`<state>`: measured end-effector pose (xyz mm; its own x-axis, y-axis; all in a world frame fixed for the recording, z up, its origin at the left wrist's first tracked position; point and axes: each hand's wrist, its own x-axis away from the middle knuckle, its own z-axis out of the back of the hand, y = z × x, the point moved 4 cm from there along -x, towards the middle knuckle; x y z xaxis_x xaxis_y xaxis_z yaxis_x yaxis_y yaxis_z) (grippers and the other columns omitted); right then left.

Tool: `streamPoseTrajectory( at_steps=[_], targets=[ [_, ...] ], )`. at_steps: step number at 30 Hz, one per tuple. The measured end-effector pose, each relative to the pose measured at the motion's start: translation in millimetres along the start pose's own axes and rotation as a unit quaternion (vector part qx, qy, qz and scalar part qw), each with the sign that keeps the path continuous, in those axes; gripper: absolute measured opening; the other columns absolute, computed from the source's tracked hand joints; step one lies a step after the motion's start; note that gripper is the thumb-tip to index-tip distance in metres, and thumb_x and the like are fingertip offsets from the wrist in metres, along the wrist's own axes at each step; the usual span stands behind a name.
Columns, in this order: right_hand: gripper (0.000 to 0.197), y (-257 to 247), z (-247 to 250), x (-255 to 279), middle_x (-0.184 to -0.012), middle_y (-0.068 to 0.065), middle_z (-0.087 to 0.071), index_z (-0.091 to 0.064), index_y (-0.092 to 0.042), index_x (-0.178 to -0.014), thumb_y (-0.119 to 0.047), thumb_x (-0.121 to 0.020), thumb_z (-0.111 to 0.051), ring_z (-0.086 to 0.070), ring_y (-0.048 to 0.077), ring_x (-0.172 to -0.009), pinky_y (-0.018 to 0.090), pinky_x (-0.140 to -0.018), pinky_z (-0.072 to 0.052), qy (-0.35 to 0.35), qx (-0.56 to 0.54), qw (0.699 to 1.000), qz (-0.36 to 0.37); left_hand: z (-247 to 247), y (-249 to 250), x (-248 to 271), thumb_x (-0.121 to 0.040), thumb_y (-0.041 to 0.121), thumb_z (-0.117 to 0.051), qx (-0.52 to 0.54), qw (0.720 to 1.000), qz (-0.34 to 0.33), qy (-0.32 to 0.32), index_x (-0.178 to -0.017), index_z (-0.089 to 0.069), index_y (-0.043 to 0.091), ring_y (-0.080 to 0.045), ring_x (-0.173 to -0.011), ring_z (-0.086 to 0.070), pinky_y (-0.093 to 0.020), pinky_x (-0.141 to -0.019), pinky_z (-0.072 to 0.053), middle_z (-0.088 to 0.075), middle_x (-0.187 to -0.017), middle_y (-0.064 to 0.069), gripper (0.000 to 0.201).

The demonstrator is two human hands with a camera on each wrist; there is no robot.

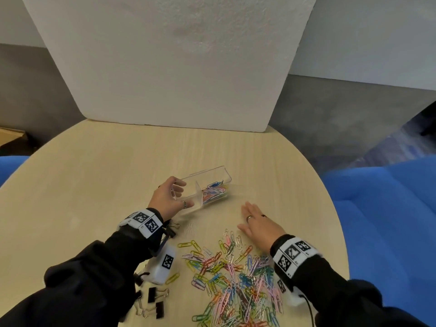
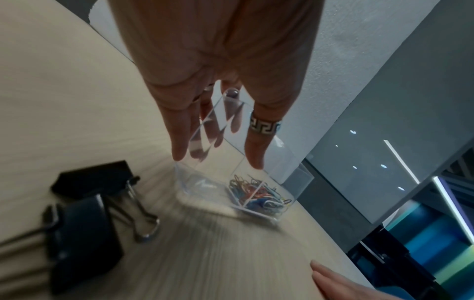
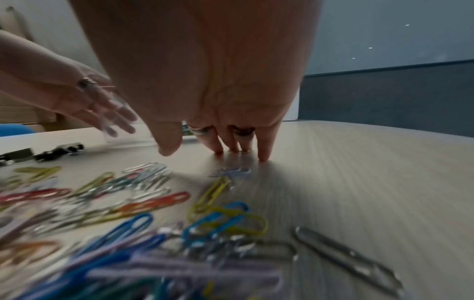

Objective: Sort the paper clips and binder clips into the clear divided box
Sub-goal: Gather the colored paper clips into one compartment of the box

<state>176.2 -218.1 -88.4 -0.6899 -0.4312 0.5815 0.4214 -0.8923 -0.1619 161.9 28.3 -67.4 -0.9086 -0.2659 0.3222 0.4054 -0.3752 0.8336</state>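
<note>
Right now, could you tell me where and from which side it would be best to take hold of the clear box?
Probably the clear box by its empty end, from the left, where the left hand grips it: bare walls there, the paper clips beyond the divider.

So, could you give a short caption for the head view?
Left hand grips the clear divided box; right hand rests open beside loose paper clips.
</note>
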Motion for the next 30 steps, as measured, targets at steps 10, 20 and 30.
streamPoseTrajectory(
  at_steps=[10, 20, 30],
  targets=[
    [0.055, -7, -28, 47, -0.156, -0.003, -0.004, -0.012, -0.019, -0.147, -0.041, -0.099, -0.027, -0.01, 0.014, -0.143, 0.032, -0.117, -0.01, -0.021, -0.056, 0.996, 0.071, 3, 1, 16, -0.068, 0.018, -0.08, -0.079, 0.996, -0.016, 0.033, -0.134, -0.037, 0.02, -0.025, -0.128, -0.035, -0.032, -0.104, -0.031, -0.033, -0.137, -0.01, 0.079],
    [0.077, 66, -65, 80, -0.153, 0.018, 0.017, 0.01, -0.008, -0.145, -0.054, -0.094, -0.024, 0.016, 0.033, -0.141, 0.041, -0.116, 0.002, 0.045, -0.209, 0.944, -0.25, -69, -24, 111, -0.09, 0.051, -0.043, -0.295, 0.947, -0.067, -0.113, -0.148, -0.007, 0.023, -0.025, -0.145, 0.005, -0.039, -0.118, -0.003, 0.003, -0.157, -0.005, 0.074],
    [0.07, 9, -76, 97, -0.155, 0.002, 0.013, 0.002, -0.022, -0.147, -0.055, -0.093, -0.027, 0.016, 0.02, -0.142, 0.035, -0.116, 0.002, 0.074, -0.187, 0.977, -0.064, -98, -21, 118, -0.09, 0.049, -0.047, -0.291, 0.937, -0.095, -0.17, -0.148, -0.005, 0.026, -0.025, -0.144, 0.014, -0.036, -0.117, 0.0, 0.009, -0.157, -0.003, 0.076]
  ],
)
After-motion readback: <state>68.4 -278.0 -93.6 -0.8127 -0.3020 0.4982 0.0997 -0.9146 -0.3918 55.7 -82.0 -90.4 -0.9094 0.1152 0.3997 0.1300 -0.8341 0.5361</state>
